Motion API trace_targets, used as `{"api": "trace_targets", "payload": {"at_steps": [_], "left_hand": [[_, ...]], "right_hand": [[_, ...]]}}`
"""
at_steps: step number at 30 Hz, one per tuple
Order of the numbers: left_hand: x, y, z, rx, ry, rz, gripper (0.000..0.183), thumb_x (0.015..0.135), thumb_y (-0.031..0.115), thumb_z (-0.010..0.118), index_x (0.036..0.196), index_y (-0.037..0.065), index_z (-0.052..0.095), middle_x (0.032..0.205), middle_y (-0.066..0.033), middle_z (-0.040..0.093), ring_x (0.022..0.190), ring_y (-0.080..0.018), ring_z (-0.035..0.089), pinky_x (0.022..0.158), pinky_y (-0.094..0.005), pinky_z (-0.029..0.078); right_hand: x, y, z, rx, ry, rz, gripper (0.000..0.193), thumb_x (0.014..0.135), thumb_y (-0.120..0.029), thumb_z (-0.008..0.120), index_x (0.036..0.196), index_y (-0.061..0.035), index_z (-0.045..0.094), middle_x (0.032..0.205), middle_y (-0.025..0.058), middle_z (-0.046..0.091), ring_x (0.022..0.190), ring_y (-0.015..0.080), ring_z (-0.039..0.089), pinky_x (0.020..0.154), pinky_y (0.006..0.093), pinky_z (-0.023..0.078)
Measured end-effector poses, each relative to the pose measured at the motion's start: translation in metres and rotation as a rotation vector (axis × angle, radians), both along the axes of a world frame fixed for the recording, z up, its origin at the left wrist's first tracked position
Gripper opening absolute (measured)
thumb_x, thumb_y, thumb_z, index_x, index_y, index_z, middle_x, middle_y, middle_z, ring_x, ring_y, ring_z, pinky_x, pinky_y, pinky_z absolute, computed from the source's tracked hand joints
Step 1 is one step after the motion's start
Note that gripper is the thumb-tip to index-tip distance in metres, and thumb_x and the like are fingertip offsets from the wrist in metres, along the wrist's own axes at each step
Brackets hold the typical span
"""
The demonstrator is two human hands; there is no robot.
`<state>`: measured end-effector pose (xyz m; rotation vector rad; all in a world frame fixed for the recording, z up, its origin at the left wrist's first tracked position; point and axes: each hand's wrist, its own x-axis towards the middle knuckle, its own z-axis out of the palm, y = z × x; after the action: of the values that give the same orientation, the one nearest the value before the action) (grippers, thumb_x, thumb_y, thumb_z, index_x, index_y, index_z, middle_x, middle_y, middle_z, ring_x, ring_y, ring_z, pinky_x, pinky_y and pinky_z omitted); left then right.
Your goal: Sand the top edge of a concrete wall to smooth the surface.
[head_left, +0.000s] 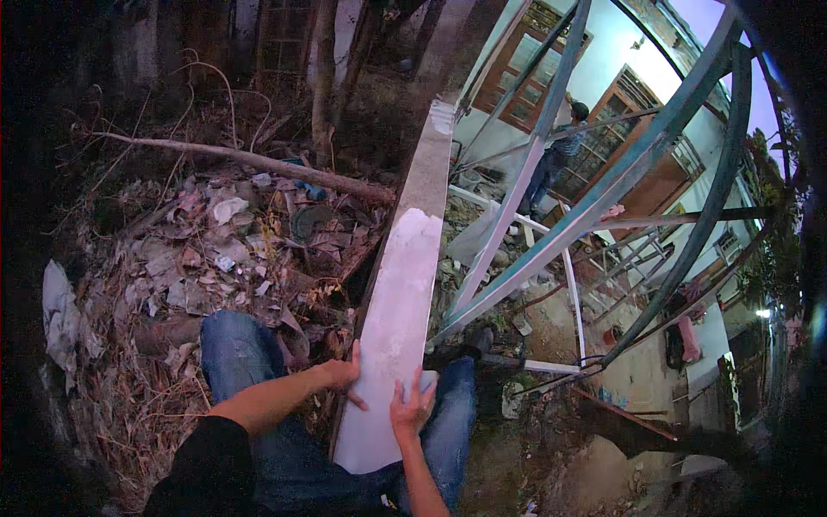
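I sit astride the narrow top of a wall (394,293), which runs away from me between my jeans-clad knees. Its near part is coated smooth and white, while farther off the surface turns rough and grey-brown. My left hand (341,376) rests at the wall's left edge with fingers apart and no object visible in it. Nearer the right edge, my right hand (412,410) touches the white top, its fingers spread. Something small and whitish shows beside those fingertips; I cannot make out what it is.
Metal beams (586,202) slant up close on the right. Rubble and litter (233,233) lie on the left under a fallen trunk (258,161). Down in the yard, a person (551,159) stands by a house with wooden doors. White pipes (568,293) stand below the beams.
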<state>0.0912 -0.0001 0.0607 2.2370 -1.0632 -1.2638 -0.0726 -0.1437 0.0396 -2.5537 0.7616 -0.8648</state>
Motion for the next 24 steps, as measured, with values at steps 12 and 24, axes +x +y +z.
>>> {"api": "trace_targets", "payload": {"at_steps": [12,24], "left_hand": [[0.004,-0.002,-0.041,-0.03,-0.113,-0.057,0.164,0.058,0.074,0.079,0.128,-0.024,-0.033,0.116,-0.0353,0.061,0.105,-0.0421,0.064,0.097,-0.0442,0.048],[0.001,-0.003,0.001,0.039,-0.134,-0.17,0.167,0.055,0.074,0.081,0.128,-0.021,-0.037,0.117,-0.0352,0.06,0.106,-0.0413,0.064,0.094,-0.0376,0.051]], "right_hand": [[0.0,0.007,-0.007,0.101,0.107,-0.051,0.059,0.093,-0.043,0.06,0.146,-0.0234,0.046,0.131,0.0418,0.045,0.12,0.0546,0.047,0.103,0.0544,0.039],[-0.002,0.0,-0.017,0.136,0.24,0.023,0.054,0.091,-0.043,0.063,0.141,-0.0251,0.053,0.129,0.039,0.048,0.117,0.0514,0.051,0.098,0.0544,0.043]]}}
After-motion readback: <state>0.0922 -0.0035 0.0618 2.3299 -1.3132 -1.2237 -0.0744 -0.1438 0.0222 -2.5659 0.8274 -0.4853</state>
